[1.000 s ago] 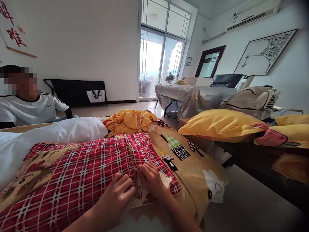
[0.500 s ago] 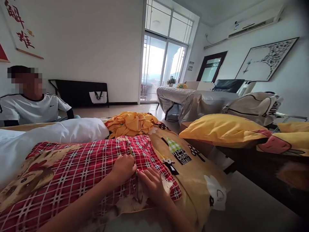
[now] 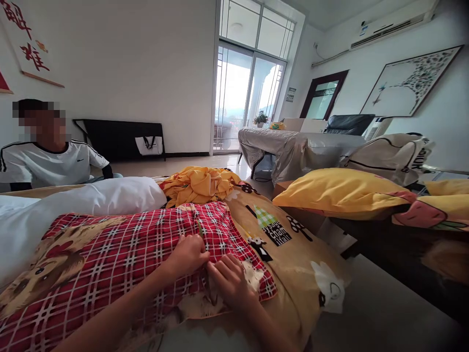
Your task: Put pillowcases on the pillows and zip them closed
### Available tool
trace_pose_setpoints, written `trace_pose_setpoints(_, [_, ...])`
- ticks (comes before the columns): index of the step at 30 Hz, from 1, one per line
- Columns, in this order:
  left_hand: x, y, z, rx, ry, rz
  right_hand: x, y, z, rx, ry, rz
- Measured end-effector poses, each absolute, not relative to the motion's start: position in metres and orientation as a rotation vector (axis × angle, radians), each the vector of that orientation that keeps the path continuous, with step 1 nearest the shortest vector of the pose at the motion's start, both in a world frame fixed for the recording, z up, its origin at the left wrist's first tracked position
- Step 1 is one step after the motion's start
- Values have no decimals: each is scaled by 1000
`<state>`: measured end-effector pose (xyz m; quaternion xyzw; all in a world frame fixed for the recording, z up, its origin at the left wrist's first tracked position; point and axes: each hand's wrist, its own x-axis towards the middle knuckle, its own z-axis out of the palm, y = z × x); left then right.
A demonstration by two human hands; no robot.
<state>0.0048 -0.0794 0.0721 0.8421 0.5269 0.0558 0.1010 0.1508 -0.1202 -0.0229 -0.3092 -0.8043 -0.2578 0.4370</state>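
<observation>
A red plaid pillowcase with a printed dog lies flat before me, over a tan printed bedcover. My left hand is closed on the pillowcase near its right part, pinching a fold of the cloth. Just to its right, my right hand is closed too, its fingertips gripping the same fold. The two hands almost touch. A narrow greenish line runs up the cloth beyond my left hand. What lies exactly between the fingertips is hidden.
Beyond the pillowcase lie a white pillow and a crumpled yellow cloth. A yellow cushion sits at the right on a dark surface. One person sits at far left. A covered table stands at the back.
The view has shifted slightly. Both hands stay at the same fold of the pillowcase, with the fingertips moved only a little.
</observation>
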Motion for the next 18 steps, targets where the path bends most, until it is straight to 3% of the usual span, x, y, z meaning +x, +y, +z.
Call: trace_pose_setpoints(18, [4, -91, 42, 2654, 1582, 451, 161, -139, -48, -820, -1955, -504])
